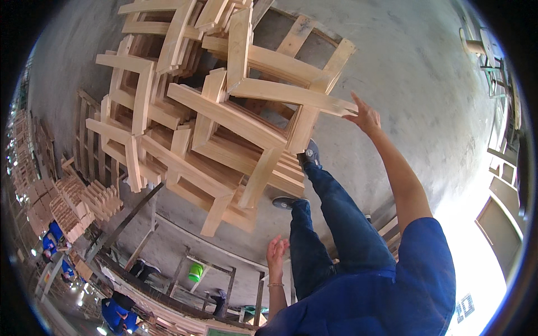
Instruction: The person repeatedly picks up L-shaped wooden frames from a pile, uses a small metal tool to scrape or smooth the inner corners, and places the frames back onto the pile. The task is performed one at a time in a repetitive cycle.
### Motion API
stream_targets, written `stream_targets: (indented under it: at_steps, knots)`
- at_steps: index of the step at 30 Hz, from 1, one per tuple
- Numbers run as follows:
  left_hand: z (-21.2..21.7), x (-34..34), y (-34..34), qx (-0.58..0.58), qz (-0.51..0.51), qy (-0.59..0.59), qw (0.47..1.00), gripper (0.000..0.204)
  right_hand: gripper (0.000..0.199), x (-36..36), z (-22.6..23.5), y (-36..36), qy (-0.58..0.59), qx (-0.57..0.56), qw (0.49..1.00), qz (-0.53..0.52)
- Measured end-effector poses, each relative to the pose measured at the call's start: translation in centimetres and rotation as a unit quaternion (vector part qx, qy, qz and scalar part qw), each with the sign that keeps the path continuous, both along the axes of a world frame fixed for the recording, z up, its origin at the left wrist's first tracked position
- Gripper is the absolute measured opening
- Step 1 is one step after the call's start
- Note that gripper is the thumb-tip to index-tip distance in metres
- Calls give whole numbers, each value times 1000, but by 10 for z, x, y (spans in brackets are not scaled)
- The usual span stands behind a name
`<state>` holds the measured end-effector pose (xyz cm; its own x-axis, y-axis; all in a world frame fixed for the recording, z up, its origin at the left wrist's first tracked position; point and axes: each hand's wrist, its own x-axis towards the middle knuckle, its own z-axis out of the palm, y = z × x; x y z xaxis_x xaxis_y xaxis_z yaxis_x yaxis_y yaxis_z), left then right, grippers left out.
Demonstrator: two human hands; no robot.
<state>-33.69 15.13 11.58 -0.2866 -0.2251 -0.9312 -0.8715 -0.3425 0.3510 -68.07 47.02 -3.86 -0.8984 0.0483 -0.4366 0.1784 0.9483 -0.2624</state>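
Right hand (367,116) outstretched, spread at wooden frame (286,93) end, grip unclear | left hand (276,259) lowered, half-curled, empty

Wood frames (227,116) left of right hand (368,116): pale tan. Floor (426,73): mottled grey. Shirt (364,302): plain blue. Jeans (347,218): dark blue. Bucket (195,272) left of left hand (276,256): bright green.

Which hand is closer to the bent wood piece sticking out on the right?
Right. The right hand has its fingers at the outer end of the wood piece; the left hand is farther away, beside the person's left leg.
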Motion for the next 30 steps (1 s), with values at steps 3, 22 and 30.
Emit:
stream_targets:
  at_steps: [3,22,30]
  knots:
    - [0,7,-9,-9,-7,27,1000,42,42,22,13,21,52,-18,989,-137]
    - [58,231,-108,-387,-429,166,799,33,37,414,112,52,20,19,929,-370]
    - [54,283,-132,-407,-203,24,890,36,34,343,195,-1,33,-160,880,-446]
